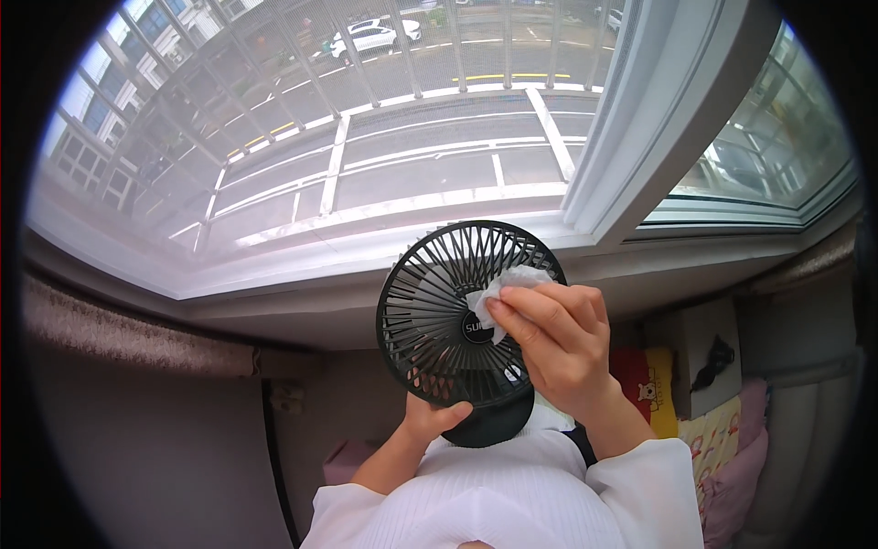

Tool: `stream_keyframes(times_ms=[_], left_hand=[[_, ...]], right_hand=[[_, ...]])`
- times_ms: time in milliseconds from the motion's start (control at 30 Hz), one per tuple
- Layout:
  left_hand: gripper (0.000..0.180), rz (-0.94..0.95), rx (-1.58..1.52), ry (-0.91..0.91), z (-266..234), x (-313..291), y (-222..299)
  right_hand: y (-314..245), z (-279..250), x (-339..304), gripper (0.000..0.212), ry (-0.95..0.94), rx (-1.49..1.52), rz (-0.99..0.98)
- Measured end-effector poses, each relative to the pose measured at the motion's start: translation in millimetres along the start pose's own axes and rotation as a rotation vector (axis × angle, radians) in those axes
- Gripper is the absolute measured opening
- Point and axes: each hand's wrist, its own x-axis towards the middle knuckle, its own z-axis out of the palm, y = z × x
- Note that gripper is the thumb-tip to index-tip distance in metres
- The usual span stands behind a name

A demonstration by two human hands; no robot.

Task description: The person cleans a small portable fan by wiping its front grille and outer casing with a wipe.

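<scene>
A small dark green desk fan (421, 325) with a round slatted grille stands upright before my chest, its round base (498, 423) below. My left hand (434, 419) grips the fan low on its left side, the thumb lying across the front; the other fingers are mostly behind it. Between the fingertips of my right hand (560, 343) is a crumpled white tissue (523, 277), pressed against the grille just by the hub. The tissue and hand cover part of the hub and the grille's right side.
Beyond the fan runs a window sill (347, 291) under a barred window, with a white frame post (640, 156) to the right. A rolled beige fabric (137, 334) lies at left. On the right are a red and yellow cushion (654, 389), a dark cable (713, 364) and pink bedding (739, 471).
</scene>
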Motion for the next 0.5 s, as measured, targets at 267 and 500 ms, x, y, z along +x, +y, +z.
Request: stream_keyframes(times_ms=[267,500], left_hand=[[0.089,0.067,0.053,-0.037,-4,-5,-9],[0.089,0.063,0.039,0.001,1,0,-4]], right_hand=[[19,-5,15,0.029,0.038,-0.058,0.012],[20,-5,4,0.029,0.002,-0.073,-0.032]])
